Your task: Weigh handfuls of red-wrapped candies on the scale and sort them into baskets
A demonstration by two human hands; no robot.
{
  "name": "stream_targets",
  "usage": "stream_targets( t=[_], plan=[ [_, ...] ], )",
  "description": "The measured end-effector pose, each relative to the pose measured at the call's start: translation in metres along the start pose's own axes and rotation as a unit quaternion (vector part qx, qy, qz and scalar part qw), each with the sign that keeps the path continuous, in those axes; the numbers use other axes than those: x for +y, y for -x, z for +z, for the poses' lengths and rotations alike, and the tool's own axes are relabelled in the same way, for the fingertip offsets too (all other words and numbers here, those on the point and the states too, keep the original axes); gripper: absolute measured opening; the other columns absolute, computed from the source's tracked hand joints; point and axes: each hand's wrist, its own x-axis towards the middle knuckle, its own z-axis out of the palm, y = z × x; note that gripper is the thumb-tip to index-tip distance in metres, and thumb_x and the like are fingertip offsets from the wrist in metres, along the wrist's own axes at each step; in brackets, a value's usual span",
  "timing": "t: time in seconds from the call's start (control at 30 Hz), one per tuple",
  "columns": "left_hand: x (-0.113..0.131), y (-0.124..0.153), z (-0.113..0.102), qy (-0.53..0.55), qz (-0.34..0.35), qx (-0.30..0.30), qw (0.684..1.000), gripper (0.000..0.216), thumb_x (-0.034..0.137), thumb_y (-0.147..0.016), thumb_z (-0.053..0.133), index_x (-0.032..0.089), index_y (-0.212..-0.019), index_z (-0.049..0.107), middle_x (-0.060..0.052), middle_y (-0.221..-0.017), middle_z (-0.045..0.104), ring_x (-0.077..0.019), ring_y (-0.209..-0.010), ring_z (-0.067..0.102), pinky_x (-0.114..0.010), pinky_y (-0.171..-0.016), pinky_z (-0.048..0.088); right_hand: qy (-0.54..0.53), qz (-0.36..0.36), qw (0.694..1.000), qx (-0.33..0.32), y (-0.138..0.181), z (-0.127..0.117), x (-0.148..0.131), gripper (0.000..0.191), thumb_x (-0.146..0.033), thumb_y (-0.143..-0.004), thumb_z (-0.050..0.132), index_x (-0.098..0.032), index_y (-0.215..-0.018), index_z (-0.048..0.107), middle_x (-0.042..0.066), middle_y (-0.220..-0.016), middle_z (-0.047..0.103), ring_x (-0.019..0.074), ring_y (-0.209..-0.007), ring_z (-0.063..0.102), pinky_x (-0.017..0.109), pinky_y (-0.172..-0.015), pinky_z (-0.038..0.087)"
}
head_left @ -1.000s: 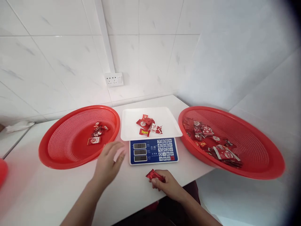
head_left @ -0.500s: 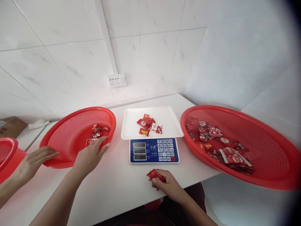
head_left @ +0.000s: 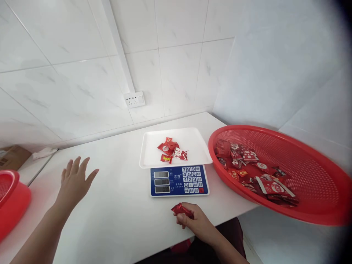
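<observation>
My left hand (head_left: 74, 183) hovers over the white table (head_left: 118, 205) with its fingers spread and nothing in it. My right hand (head_left: 195, 222) rests at the table's front edge, closed on a small red candy packet (head_left: 180, 209). Behind it stands a scale with a blue keypad panel (head_left: 179, 180) and a white tray (head_left: 198, 145). Several red candy packets (head_left: 170, 150) lie on that tray. A large red mesh basket (head_left: 308, 176) on the right holds several more packets (head_left: 247, 165).
Part of another red basket (head_left: 11, 198) shows at the far left, off the table's end. A cardboard box (head_left: 11, 156) lies beyond it. A wall socket (head_left: 134, 99) is set in the white tiles behind the scale.
The red basket left of the scale has gone from the table; another person's hand had reached it half a second ago. My left hand moved left and spread open. My right hand stayed.
</observation>
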Motion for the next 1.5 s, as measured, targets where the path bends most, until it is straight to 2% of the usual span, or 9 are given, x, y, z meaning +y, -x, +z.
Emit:
stream_targets(
  t=[0.17, 0.33, 0.43, 0.53, 0.77, 0.93, 1.1, 1.23, 1.5],
  plan=[
    [0.032, 0.001, 0.012, 0.088, 0.106, 0.003, 0.990, 0.047, 0.045, -0.088, 0.038, 0.017, -0.125, 0.047, -0.017, -0.138, 0.042, -0.0335, -0.133, 0.028, -0.052, -0.103, 0.032, -0.023, 0.000, 1.000, 0.008, -0.002, 0.003, 0.001, 0.047, -0.061, -0.079, 0.048, -0.016, -0.090, 0.057, -0.001, -0.065, 0.051, 0.0112, -0.057, 0.048, 0.026, -0.054, 0.041],
    [0.086, 0.022, 0.015, 0.133, 0.186, -0.031, 0.973, 0.038, 0.040, -0.090, 0.041, 0.024, -0.124, 0.047, -0.010, -0.138, 0.044, -0.0282, -0.134, 0.028, -0.051, -0.103, 0.034, 0.095, -0.034, 0.995, 0.018, 0.001, -0.003, -0.032, 0.040, -0.052, -0.088, 0.039, -0.020, -0.107, 0.056, 0.005, -0.091, 0.054, 0.0156, -0.077, 0.053, 0.029, -0.067, 0.046],
    [0.105, 0.035, 0.016, 0.169, 0.191, -0.033, 0.967, 0.035, 0.037, -0.090, 0.042, 0.024, -0.123, 0.048, -0.009, -0.138, 0.044, -0.0278, -0.134, 0.029, -0.049, -0.100, 0.039, 0.250, -0.124, 0.951, 0.134, -0.010, -0.016, -0.065, 0.037, -0.046, -0.089, 0.042, -0.022, -0.111, 0.057, 0.007, -0.096, 0.053, 0.0200, -0.089, 0.052, 0.033, -0.079, 0.044],
    [0.114, 0.044, 0.016, 0.198, 0.203, -0.027, 0.959, 0.033, 0.034, -0.090, 0.043, 0.024, -0.121, 0.049, -0.009, -0.137, 0.045, -0.0275, -0.133, 0.029, -0.048, -0.099, 0.041, 0.356, -0.143, 0.894, 0.230, -0.034, -0.030, -0.093, 0.035, -0.044, -0.089, 0.041, -0.021, -0.105, 0.061, 0.007, -0.087, 0.056, 0.0210, -0.083, 0.055, 0.034, -0.076, 0.045],
    [0.107, 0.056, 0.015, 0.204, 0.202, -0.012, 0.958, 0.032, 0.031, -0.089, 0.046, 0.025, -0.120, 0.050, -0.008, -0.137, 0.046, -0.0280, -0.133, 0.030, -0.048, -0.098, 0.042, 0.452, -0.143, 0.823, 0.312, -0.067, -0.044, -0.107, 0.040, -0.043, -0.089, 0.042, -0.021, -0.121, 0.052, 0.009, -0.110, 0.058, 0.0240, -0.094, 0.058, 0.036, -0.076, 0.046],
    [0.086, 0.065, 0.005, 0.181, 0.163, 0.016, 0.970, 0.031, 0.033, -0.089, 0.046, 0.025, -0.118, 0.051, -0.008, -0.135, 0.047, -0.0285, -0.131, 0.034, -0.046, -0.096, 0.045, 0.383, -0.206, 0.847, 0.306, -0.035, -0.034, -0.074, 0.028, -0.037, -0.089, 0.044, -0.020, -0.103, 0.060, 0.007, -0.093, 0.065, 0.0190, -0.085, 0.061, 0.030, -0.076, 0.048],
    [0.074, 0.061, -0.006, 0.134, 0.107, 0.026, 0.985, 0.033, 0.036, -0.089, 0.043, 0.023, -0.119, 0.050, -0.012, -0.137, 0.043, -0.0300, -0.133, 0.029, -0.048, -0.099, 0.039, 0.374, -0.205, 0.894, 0.134, -0.006, -0.009, -0.023, 0.021, -0.029, -0.088, 0.045, -0.020, -0.092, 0.063, 0.005, -0.081, 0.068, 0.0148, -0.072, 0.062, 0.025, -0.065, 0.048],
    [0.069, 0.053, -0.007, 0.065, 0.059, -0.037, 0.995, 0.048, 0.041, -0.089, 0.039, 0.017, -0.129, 0.043, -0.018, -0.145, 0.030, -0.0345, -0.136, 0.020, -0.054, -0.100, 0.034, 0.362, -0.152, 0.919, 0.041, -0.001, 0.006, 0.000, 0.021, -0.029, -0.088, 0.045, -0.020, -0.086, 0.064, 0.003, -0.074, 0.065, 0.0134, -0.066, 0.059, 0.024, -0.061, 0.045],
    [0.065, 0.036, -0.026, 0.003, -0.046, -0.116, 0.992, 0.057, 0.046, -0.088, 0.035, 0.015, -0.136, 0.036, -0.019, -0.140, 0.039, -0.0367, -0.123, 0.042, -0.051, -0.090, 0.043, 0.317, -0.090, 0.943, 0.048, -0.002, 0.004, 0.006, 0.021, -0.032, -0.086, 0.047, -0.019, -0.089, 0.064, 0.004, -0.077, 0.063, 0.0142, -0.068, 0.057, 0.025, -0.063, 0.045]
  ],
)
